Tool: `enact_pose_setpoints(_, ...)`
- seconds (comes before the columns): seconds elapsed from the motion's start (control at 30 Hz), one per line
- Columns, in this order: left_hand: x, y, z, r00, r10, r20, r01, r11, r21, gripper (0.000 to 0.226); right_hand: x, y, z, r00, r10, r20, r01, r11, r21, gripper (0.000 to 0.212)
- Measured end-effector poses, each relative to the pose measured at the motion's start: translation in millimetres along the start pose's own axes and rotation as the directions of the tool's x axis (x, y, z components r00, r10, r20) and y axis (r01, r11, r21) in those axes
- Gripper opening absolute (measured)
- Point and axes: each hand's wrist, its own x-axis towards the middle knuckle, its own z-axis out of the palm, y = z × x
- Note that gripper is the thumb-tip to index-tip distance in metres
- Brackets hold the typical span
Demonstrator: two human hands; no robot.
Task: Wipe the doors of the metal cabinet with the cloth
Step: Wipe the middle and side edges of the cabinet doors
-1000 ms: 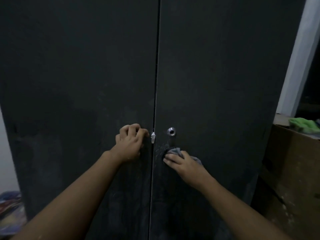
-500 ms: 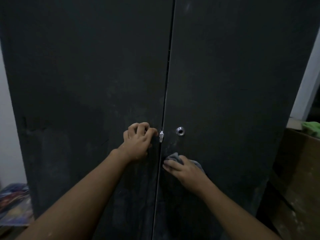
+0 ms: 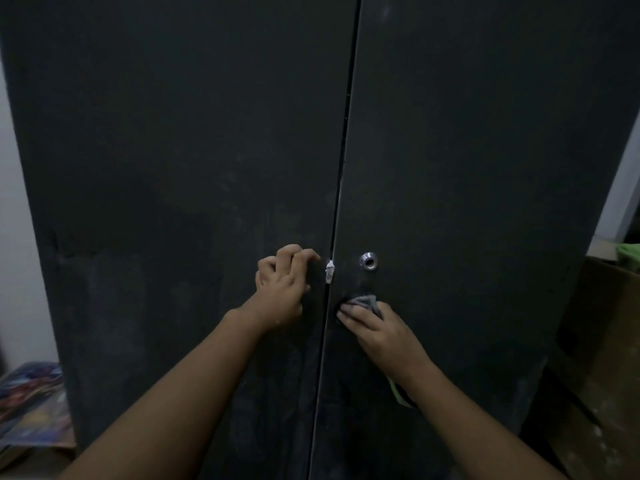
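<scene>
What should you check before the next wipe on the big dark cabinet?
1. Cloth pressed flat under the right hand on the right door: ok.
2. Left hand braced on the left door, fingers curled: ok.
3. Doors latched together at the seam: cannot tell.
4. Lock above the cloth, uncovered: ok.
5. Left door free of smudges: not ok.
</scene>
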Motion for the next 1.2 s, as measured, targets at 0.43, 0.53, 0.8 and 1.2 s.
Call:
enact_pose_setpoints(0.43, -17.9, 10.6, 17.9, 0.922, -0.129, -0.364, -0.058, 0.885, -0.461, 0.072, 5.1, -3.1, 11.0, 0.988, 0.139, 0.066, -0.141, 0.990, 0.029, 0.056)
enact_pose_setpoints(0.53, -14.9, 10.7, 20.1, 0.932, -0.162, -0.326, -0.031, 0.857, -0.514, 0.075, -3.7, -2.2, 2.1, 0.992, 0.111, 0.064, -0.113, 0.993, 0.031, 0.063)
enact_pose_setpoints(0.8, -8.0, 2.7, 18.8, 0.952, -0.135, -0.276, -0.016, 0.874, -0.485, 0.065, 59.6, -28.0, -6.5, 0.895, 0.444, -0.039, -0.439, 0.894, 0.096, 0.060)
enact_pose_setpoints(1.2, -9.6, 5.4, 10.7, 0.973, -0.150, -0.175, 0.045, 0.868, -0.494, 0.064, -9.1, 2.7, -13.9, 0.950, 0.279, 0.141, -0.279, 0.960, -0.023, 0.075)
